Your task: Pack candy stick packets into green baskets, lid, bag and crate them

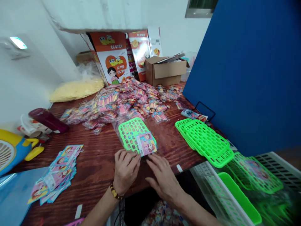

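Observation:
A green plastic grid tray in a clear bag lies on the wooden table, with a printed card at its near end. My left hand has its fingers bent down on the bag's near edge. My right hand lies beside it, fingers stretched toward the card, pressing the bag's open end. A big heap of small candy packets sits behind the tray. A loose pile of printed cards lies at the left.
A stack of bare green grid trays lies at the right, above a white basket with bagged trays. A cardboard box, display boxes, a dark bottle, a yellow fan and a blue partition surround the table.

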A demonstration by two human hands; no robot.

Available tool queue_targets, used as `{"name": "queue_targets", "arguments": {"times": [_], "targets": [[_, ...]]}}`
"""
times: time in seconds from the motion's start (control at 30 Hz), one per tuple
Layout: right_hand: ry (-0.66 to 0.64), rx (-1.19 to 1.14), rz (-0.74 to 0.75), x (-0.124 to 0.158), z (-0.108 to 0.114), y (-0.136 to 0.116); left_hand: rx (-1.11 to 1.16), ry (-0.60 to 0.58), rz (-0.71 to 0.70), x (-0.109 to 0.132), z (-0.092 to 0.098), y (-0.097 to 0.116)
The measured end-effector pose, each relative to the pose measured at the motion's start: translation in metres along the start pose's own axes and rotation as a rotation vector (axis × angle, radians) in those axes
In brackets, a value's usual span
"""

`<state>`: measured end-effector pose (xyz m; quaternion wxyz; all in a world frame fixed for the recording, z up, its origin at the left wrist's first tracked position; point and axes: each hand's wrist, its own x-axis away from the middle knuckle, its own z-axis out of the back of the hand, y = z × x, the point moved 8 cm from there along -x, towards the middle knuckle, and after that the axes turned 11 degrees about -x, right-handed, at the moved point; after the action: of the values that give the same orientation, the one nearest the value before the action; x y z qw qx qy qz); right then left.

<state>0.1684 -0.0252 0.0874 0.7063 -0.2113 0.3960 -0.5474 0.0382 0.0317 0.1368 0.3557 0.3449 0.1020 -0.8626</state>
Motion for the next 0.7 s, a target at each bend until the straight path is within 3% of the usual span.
{"name": "queue_targets", "arguments": {"times": [0.1,0.27,0.37,0.47,0.5,0.57,0.63,0.7], "targets": [[-0.083,0.233,0.071,-0.018,-0.021,-0.005,0.044,0.011,0.025,-0.003,0.002,-0.003],[-0.122,0.279,0.133,-0.051,-0.048,-0.002,0.125,-0.003,0.056,-0.006,0.002,-0.001],[-0.100,0.277,0.150,-0.062,-0.047,0.001,0.176,-0.052,0.064,-0.004,-0.002,0.002],[-0.136,0.235,0.215,-0.051,-0.032,0.000,0.216,-0.114,0.087,-0.001,-0.005,-0.008],[-0.144,0.201,0.246,-0.041,-0.024,-0.002,0.237,-0.118,0.144,-0.001,-0.006,-0.019],[-0.078,0.104,0.246,-0.022,-0.002,-0.002,0.326,-0.070,0.397,0.001,-0.010,-0.060],[0.124,-0.039,0.072,-0.008,0.021,0.011,0.496,0.023,0.783,0.011,-0.024,-0.113],[0.325,-0.211,-0.200,0.001,0.029,0.033,0.687,0.057,1.055,0.019,-0.050,-0.150]]}}
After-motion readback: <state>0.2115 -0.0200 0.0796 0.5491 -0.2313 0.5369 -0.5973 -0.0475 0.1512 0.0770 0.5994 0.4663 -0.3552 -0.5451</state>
